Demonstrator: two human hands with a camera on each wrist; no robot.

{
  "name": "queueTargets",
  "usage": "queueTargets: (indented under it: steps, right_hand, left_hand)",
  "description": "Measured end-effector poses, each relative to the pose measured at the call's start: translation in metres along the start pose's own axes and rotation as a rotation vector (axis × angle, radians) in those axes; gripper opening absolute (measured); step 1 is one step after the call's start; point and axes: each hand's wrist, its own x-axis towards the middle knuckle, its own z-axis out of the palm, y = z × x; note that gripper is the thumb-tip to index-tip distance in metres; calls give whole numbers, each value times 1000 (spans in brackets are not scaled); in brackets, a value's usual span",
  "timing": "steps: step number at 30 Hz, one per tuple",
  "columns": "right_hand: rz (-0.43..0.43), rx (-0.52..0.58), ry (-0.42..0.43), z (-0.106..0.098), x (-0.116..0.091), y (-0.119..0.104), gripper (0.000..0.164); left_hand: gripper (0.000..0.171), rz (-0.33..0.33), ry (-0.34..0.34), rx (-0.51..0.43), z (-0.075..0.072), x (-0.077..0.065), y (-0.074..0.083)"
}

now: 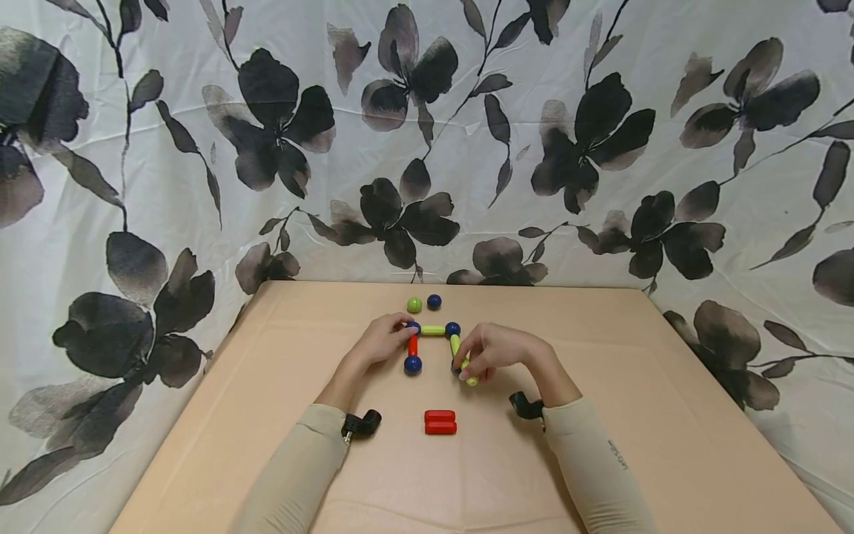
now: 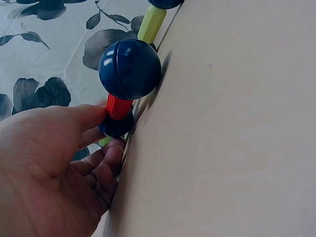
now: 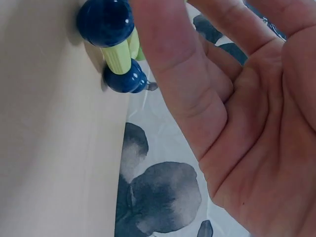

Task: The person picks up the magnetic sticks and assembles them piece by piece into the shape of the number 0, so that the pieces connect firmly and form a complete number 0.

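A frame of sticks and balls lies on the table. My left hand (image 1: 385, 340) pinches the blue ball (image 2: 118, 126) at its far left corner. From that ball a red stick (image 1: 413, 345) runs to a nearer blue ball (image 1: 413, 365), and a yellow-green stick (image 1: 433, 331) runs across to another blue ball (image 1: 453, 328). A second yellow-green stick (image 1: 455, 344) leads from there to the near right blue ball (image 3: 105, 22), partly covered by my fingers in the head view. My right hand (image 1: 495, 349) holds a loose-ended yellow-green stick (image 1: 471, 381) beside that ball; whether they touch is hidden.
Two red sticks (image 1: 440, 422) lie side by side nearer me, between my forearms. Beyond the frame, a green ball (image 1: 414, 305) and a blue ball (image 1: 434, 302) sit near the far edge of the table (image 1: 567, 460). A floral cloth (image 1: 494, 222) hangs behind.
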Motion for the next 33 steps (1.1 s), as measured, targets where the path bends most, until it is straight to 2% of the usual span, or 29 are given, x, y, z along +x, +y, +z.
queueTargets:
  steps: [4, 11, 19, 33]
  right_hand:
    - [36, 24, -45, 5, 3, 2, 22]
    - [34, 21, -98, 13, 9, 4, 17]
    - [57, 37, -110, 14, 9, 6, 15]
    - [123, 40, -75, 14, 12, 15, 13]
  left_hand:
    - [33, -1, 0, 5, 0, 0, 0]
    - [34, -16, -2, -2, 1, -1, 0]
    - [34, -10, -2, -2, 1, -2, 0]
    - [34, -27, -3, -16, 2, -3, 3]
